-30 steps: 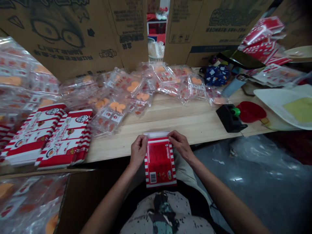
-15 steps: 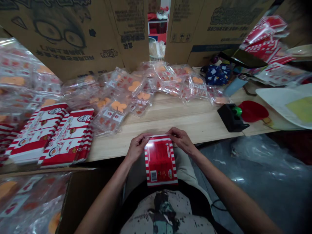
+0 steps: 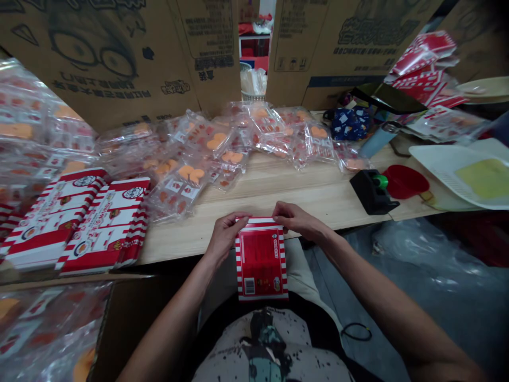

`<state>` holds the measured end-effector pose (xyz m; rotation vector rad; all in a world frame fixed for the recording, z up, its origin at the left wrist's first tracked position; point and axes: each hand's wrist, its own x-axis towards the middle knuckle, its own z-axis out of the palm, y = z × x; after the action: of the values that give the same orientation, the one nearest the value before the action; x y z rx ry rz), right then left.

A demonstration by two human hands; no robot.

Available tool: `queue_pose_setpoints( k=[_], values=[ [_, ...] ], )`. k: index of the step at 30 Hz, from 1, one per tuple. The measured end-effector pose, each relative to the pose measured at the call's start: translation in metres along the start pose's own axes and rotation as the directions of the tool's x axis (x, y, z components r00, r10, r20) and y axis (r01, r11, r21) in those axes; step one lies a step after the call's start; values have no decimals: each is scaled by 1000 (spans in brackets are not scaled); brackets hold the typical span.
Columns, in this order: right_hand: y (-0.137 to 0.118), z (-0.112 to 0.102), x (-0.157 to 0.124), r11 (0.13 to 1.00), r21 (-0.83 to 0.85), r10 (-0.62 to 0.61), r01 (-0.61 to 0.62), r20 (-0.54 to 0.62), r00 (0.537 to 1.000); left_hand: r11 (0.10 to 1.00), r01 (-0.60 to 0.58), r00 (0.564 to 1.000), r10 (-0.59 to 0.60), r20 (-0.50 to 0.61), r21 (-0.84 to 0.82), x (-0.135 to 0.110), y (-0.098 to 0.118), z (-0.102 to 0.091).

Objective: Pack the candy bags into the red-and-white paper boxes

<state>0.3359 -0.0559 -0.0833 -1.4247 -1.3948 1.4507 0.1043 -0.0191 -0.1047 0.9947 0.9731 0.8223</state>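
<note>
A red packet with red-and-white striped edges [image 3: 261,260] hangs in front of my lap, just below the near edge of the wooden table [image 3: 278,196]. My left hand [image 3: 224,239] pinches its top left corner. My right hand [image 3: 296,222] pinches its top right corner, fingers pressed along the top edge. The clear flap at the packet's top lies folded down. Two stacks of similar striped packets [image 3: 77,223] lie on the table to the left.
Several clear bags with orange pieces [image 3: 207,154] spread across the table's back and left. A black tape dispenser [image 3: 371,192], a red paddle-shaped thing [image 3: 405,181] and a white tray [image 3: 457,170] sit on the right. Large cardboard boxes [image 3: 119,58] stand behind. An open box [image 3: 51,329] holds more bags at lower left.
The clear flap that stood up above the packet a second ago is now folded down. Both hands have slid slightly along the top edge; the packet has stayed in place.
</note>
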Motion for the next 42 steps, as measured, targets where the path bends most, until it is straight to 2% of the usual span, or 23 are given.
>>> queue_pose_setpoints(
  k=[5, 8, 12, 16, 18, 21, 25, 28, 30, 33, 35, 37, 40, 42],
  values=[
    [-1, 11, -3, 940, -333, -119, 79, -100, 988, 996, 51, 995, -44, 92, -70, -5, -4, -5],
    [-3, 14, 2, 912, -409, -108, 40, -145, 984, 997, 41, 991, -33, 126, -66, -6, -5, -5],
    [-9, 8, 10, 938, -346, -56, 13, -115, 992, 1000, 23, 995, -24, 92, 18, -7, -2, -1],
    [-13, 2, 10, 955, -292, -75, 53, -63, 995, 999, 14, 997, -17, 72, 40, -10, 1, 2],
    [-11, 1, 7, 965, -252, -94, 79, -52, 994, 1000, 6, 996, -8, 90, 28, -10, 1, 3],
    [-5, 2, -1, 993, -98, -76, 71, -43, 996, 999, 30, 990, -23, 141, -45, -10, 1, 3],
    [-1, 5, -13, 999, 11, -50, 51, -88, 995, 992, 64, 986, -45, 161, -111, -8, -4, 2],
    [-3, 7, -23, 996, -17, -89, 88, -79, 993, 998, 17, 988, -7, 152, -60, -6, -10, 0],
    [-3, 10, -29, 986, -100, -142, 135, -71, 987, 998, -54, 990, 48, 135, 40, -4, -13, -3],
    [3, 15, -32, 952, -249, -213, 178, -124, 969, 960, -182, 979, 156, 134, 211, -2, -18, -9],
    [8, 17, -31, 943, -286, -221, 172, -147, 964, 937, -230, 969, 197, 148, 261, -2, -19, -13],
    [15, 18, -30, 952, -257, -208, 164, -154, 966, 948, -204, 974, 170, 150, 246, -2, -19, -15],
    [23, 19, -31, 971, -170, -201, 168, -196, 960, 983, -71, 988, 46, 147, 170, -7, -17, -15],
    [27, 20, -33, 977, -130, -193, 168, -208, 959, 987, -29, 989, 5, 148, 160, -11, -16, -13]
  ],
)
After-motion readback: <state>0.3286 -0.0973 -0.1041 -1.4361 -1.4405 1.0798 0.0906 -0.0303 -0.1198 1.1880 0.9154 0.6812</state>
